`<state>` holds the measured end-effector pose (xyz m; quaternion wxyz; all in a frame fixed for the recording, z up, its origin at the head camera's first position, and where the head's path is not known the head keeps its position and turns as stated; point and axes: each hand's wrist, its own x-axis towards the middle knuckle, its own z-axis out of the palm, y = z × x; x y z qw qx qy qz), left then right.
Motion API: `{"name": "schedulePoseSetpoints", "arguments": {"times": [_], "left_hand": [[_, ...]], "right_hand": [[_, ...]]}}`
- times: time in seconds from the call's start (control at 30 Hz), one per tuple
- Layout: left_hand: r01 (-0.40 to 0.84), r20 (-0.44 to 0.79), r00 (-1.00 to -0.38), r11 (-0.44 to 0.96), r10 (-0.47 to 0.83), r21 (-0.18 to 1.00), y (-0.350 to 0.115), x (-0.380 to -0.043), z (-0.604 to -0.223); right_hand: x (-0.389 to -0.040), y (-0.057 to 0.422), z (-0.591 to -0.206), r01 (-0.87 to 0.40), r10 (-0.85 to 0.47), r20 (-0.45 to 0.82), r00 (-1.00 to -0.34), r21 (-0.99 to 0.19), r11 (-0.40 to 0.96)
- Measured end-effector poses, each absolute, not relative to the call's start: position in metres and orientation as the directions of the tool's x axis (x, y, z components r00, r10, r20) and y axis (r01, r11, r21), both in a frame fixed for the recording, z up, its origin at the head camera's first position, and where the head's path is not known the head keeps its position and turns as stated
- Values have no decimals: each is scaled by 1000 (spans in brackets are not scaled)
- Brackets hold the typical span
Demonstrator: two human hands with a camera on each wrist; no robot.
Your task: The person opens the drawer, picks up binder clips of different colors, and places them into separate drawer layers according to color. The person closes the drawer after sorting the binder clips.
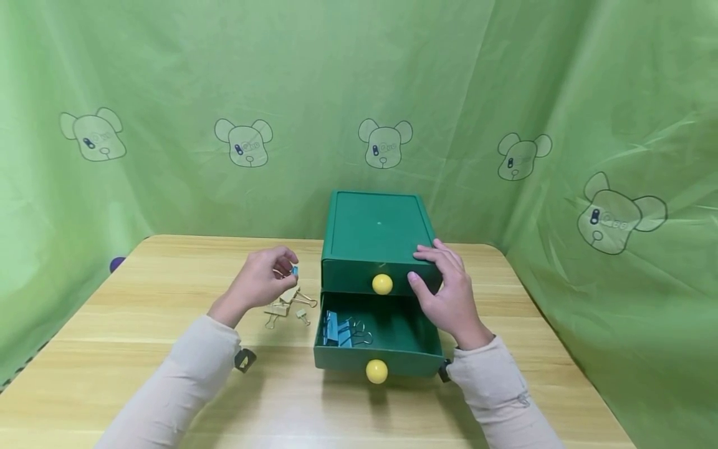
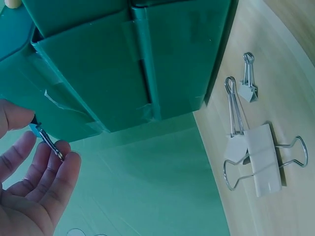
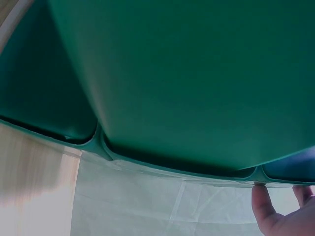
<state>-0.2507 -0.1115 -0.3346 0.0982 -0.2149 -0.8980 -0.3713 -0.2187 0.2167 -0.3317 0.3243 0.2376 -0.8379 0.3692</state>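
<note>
My left hand pinches a small blue binder clip between thumb and fingers, left of the green drawer cabinet. In the left wrist view the clip's metal handles point toward the fingertips. My right hand rests at the cabinet's upper right front corner, fingers on the top and thumb at the front of the closed upper drawer. The lower drawer is pulled out and holds blue binder clips at its left side. In the right wrist view, part of the right hand touches the cabinet's edge.
Several pale binder clips lie on the wooden table left of the cabinet, below my left hand. Both drawers have round yellow knobs, the lower knob sticking out toward me. A green curtain hangs behind the table.
</note>
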Motion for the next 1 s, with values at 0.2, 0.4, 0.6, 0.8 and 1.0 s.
{"name": "schedulePoseSetpoints", "arguments": {"times": [0.2, 0.4, 0.6, 0.8, 1.0], "left_hand": [[480, 354, -877, 621, 324, 620, -108, -248, -334], [507, 373, -862, 597, 344, 621, -105, -243, -330], [506, 365, -863, 603, 351, 617, -102, -240, -328], [528, 375, -849, 584, 372, 617, -99, -236, -326], [564, 383, -825, 568, 415, 600, -96, -231, -322]], "right_hand": [[-218, 217, -332, -637, -159, 720, -676, -461, 618], [-219, 217, -333, -641, -159, 723, -673, -462, 613], [-219, 217, -334, -641, -158, 723, -673, -463, 612], [-219, 216, -332, -637, -158, 720, -676, -463, 617], [-218, 216, -331, -641, -158, 723, -673, -462, 613]]}}
